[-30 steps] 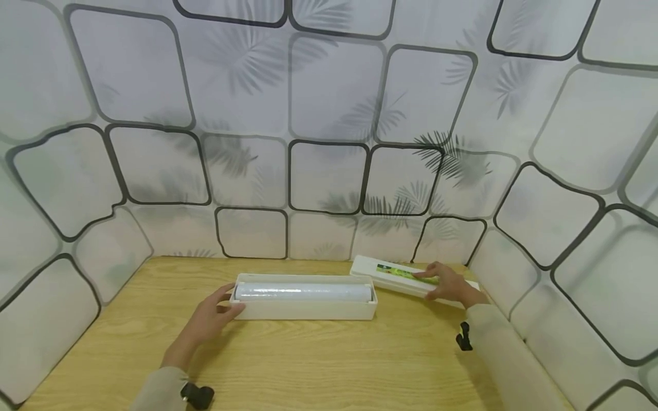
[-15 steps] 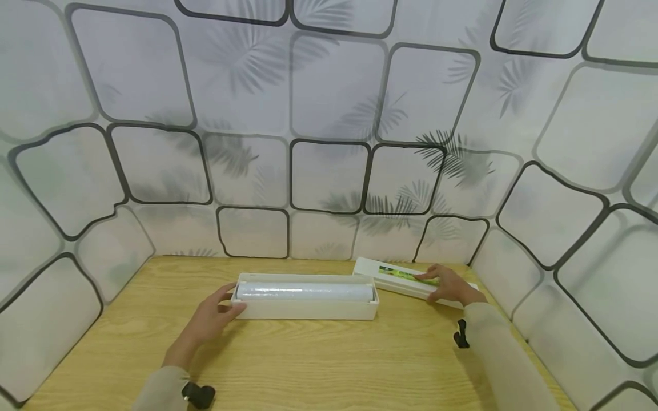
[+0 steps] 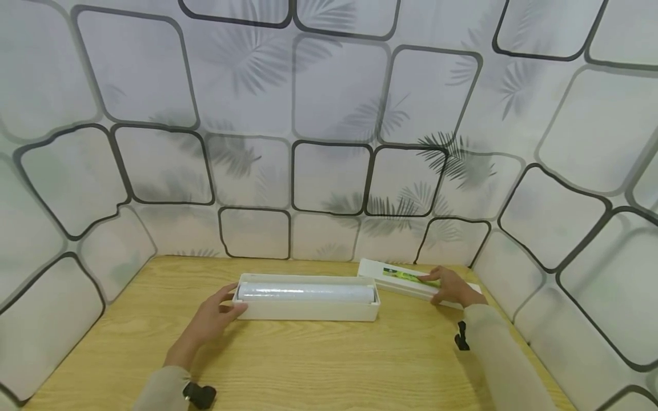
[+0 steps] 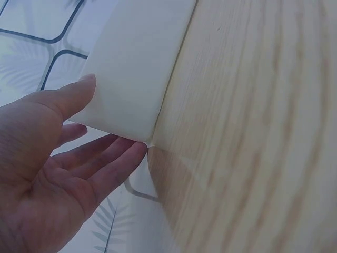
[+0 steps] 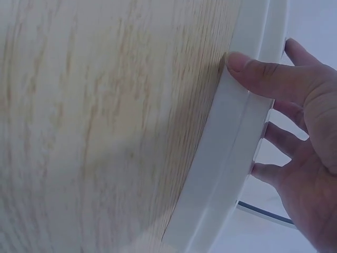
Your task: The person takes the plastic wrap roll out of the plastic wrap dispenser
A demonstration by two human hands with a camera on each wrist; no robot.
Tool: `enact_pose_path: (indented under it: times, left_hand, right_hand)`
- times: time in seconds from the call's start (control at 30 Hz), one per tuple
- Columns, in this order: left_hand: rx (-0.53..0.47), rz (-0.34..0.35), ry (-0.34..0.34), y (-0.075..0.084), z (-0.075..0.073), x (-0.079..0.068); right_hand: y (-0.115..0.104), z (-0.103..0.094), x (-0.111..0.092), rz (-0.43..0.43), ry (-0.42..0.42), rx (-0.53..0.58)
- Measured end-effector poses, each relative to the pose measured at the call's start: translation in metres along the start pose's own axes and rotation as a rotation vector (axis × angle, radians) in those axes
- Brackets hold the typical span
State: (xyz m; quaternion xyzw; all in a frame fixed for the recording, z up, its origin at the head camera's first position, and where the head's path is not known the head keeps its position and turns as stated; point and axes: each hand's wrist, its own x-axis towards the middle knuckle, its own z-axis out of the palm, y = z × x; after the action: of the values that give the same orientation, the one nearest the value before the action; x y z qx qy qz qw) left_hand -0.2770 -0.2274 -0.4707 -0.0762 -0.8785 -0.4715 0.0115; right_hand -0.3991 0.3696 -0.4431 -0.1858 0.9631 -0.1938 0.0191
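Observation:
A long white box (image 3: 308, 311) lies on the table with its top off, a shiny roll of cling film (image 3: 305, 292) inside. My left hand (image 3: 213, 314) grips the box's left end, thumb at the front corner and the other fingers around the end. The left wrist view shows that thumb on the white wall (image 4: 131, 68). Behind and to the right, a white lid (image 3: 372, 268) with a green label (image 3: 401, 274) lies slantwise. My right hand (image 3: 452, 286) holds it, thumb on the front side (image 5: 210, 137) and fingers over the top.
The wood-grain table (image 3: 319, 365) extends in front of the box. Patterned cloth walls (image 3: 329, 171) stand close behind and on both sides. The lid's left end is right by the box's back right corner, and its right end is near the right wall.
The lid and my right hand have shifted slightly to the right. My left hand stays at the box's left end.

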Motion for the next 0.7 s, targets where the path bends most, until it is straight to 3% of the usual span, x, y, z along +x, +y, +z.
enact_pose_path:
  times: [0.17, 0.37, 0.7]
  left_hand:
    - [0.008, -0.015, 0.000, 0.001, 0.001, 0.000]
    - [0.025, -0.011, 0.003, 0.002, 0.000, 0.001]
    - [0.037, -0.010, 0.009, 0.001, 0.000, 0.001]
  right_hand:
    - [0.005, 0.002, -0.002, 0.012, -0.002, -0.007]
    - [0.000, -0.003, -0.005, -0.060, -0.008, 0.002]
    - [-0.036, -0.013, 0.003, -0.138, 0.009, 0.050]
